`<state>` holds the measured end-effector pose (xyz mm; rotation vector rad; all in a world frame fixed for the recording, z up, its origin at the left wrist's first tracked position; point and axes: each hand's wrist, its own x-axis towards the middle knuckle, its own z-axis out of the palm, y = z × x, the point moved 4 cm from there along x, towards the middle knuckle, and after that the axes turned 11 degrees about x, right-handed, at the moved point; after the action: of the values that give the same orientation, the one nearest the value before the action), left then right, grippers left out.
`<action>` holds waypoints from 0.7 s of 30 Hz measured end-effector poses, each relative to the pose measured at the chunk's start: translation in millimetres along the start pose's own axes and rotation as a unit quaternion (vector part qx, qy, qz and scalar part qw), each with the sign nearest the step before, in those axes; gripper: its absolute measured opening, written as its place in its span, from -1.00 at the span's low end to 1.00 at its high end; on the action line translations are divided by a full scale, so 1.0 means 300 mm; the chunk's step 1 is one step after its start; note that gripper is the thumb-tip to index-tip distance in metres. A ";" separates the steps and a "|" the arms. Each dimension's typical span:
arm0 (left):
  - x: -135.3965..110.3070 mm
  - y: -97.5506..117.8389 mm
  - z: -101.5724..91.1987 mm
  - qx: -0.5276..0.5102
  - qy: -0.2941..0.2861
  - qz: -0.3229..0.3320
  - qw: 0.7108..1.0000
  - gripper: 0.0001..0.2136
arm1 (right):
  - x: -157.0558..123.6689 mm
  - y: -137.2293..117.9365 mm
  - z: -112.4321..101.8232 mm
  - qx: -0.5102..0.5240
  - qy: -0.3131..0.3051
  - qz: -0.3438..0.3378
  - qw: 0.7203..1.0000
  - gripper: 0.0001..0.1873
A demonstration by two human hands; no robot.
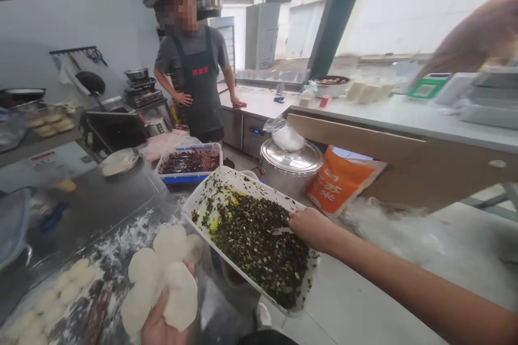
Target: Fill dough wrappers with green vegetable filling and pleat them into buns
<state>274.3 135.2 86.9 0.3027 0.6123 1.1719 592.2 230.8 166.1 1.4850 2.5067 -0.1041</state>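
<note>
My left hand (159, 323) is low at the bottom of the view, holding several floppy round dough wrappers (170, 280) draped over its fingers. My right hand (311, 229) reaches over a white rectangular container (226, 188) heaped with dark green chopped filling (259, 248). It grips a small metal spatula (282, 230) whose blade rests in the filling. Yellowish oil shows at the container's far end. The spatula's handle is hidden inside my fingers.
Rows of dough balls (52, 296) and a wooden rolling pin (99, 312) lie on a floured steel table (117, 199). Nearby stand a tray of dark filling (189, 161), a lidded steel pot (290, 164) and an orange bag (340, 180). A co-worker (194, 75) stands beyond; another person's blurred arm (473, 38) crosses upper right.
</note>
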 end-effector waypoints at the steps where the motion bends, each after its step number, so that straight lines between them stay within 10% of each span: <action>1: 0.000 -0.006 0.006 -0.015 0.008 0.029 0.999 -0.71 | 0.002 0.007 0.006 0.000 0.002 -0.005 1.000 -0.80; 8: 0.030 -0.007 0.127 -0.082 -0.088 0.046 0.992 -0.57 | 0.027 0.034 -0.005 0.029 0.019 -0.020 0.999 -0.79; 21: 0.102 -0.008 0.240 0.005 0.105 -0.059 0.993 -0.69 | 0.188 -0.107 0.023 0.170 -0.010 -0.057 0.984 -0.80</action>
<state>326.6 169.0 134.3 0.1498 0.8098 1.0946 539.3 262.5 144.9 1.4414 2.6551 -0.5906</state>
